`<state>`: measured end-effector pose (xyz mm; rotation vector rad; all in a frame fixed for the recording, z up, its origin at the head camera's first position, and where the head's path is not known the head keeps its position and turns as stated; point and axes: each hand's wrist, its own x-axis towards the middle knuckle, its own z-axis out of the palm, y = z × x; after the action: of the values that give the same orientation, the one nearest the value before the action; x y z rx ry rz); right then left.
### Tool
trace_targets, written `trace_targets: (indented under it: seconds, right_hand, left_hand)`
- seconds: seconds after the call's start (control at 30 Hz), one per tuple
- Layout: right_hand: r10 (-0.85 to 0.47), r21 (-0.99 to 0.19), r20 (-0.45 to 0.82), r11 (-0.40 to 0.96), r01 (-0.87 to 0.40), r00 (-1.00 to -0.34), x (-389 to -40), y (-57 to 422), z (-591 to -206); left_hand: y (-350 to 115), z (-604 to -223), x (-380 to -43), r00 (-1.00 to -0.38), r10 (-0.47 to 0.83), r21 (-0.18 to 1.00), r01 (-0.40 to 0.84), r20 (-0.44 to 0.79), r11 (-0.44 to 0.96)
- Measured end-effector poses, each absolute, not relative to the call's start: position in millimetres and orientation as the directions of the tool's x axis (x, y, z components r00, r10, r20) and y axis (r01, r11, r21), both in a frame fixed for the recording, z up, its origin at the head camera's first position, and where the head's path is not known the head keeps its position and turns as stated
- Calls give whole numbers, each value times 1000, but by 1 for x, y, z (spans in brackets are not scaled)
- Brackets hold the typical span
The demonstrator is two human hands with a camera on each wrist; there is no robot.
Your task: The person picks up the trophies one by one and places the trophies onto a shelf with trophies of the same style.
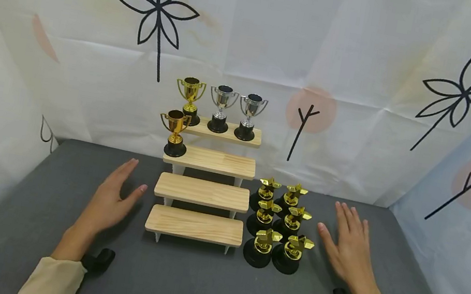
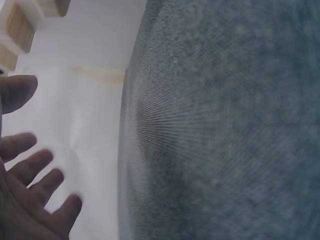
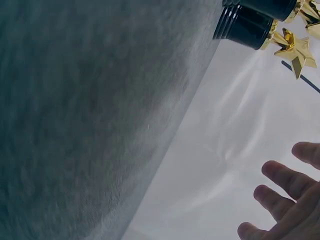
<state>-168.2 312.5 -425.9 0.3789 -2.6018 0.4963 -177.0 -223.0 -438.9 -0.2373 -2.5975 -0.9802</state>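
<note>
My left hand (image 1: 110, 201) is left of the wooden stepped stand (image 1: 195, 225), fingers straight and thumb apart, holding nothing. To the right of the star trophies, my right hand (image 1: 350, 248) is spread with nothing in it. On the top step stand a gold cup trophy (image 1: 190, 92) and two silver cup trophies, one in the middle (image 1: 223, 97) and one at the right (image 1: 252, 108). A bronze-coloured cup trophy (image 1: 175, 123) occupies the left end of the second step. Several gold star trophies (image 1: 266, 239) on black bases fill two columns beside the stand, nearest my right hand.
A dark grey cloth covers the table (image 1: 192, 286). Behind it hangs a pale backdrop (image 1: 275, 28) with line-drawn flowers and twigs. The two lower steps (image 1: 201, 192) are bare wood. A thin dark cord loop (image 1: 46, 132) hangs at the left.
</note>
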Motion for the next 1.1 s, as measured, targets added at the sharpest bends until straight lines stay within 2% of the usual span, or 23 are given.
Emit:
trace_targets:
  seconds: [0.17, 0.4, 0.57, 0.77, 0.93, 1.1]
  right_hand:
    - [-142, -362, 476, 868, -340, -868, -167, 312, -427]
    - [-93, -462, 430, 832, -308, -898, -166, 307, -425]
    - [-73, -495, 438, 812, -308, -896, -165, 306, -426]
    - [-17, -581, 419, 763, -283, -908, -164, 305, -425]
    - [7, -705, 356, 658, -264, -934, -162, 306, -419]
    - [-86, -856, 272, 433, -281, -959, -159, 310, -408]
  left_hand:
    - [-230, -449, -178, -966, 70, 787, 245, 250, 566]
    - [-238, -460, -178, -971, 212, 933, 176, 112, 315]
    - [-239, -461, -177, -943, 322, 982, 134, 84, 136]
    - [-236, -460, -175, -884, 449, 991, 126, 131, -41]
    - [-235, -461, -174, -862, 486, 989, 126, 146, -75]
    - [-233, -462, -174, -858, 497, 991, 125, 129, -42]
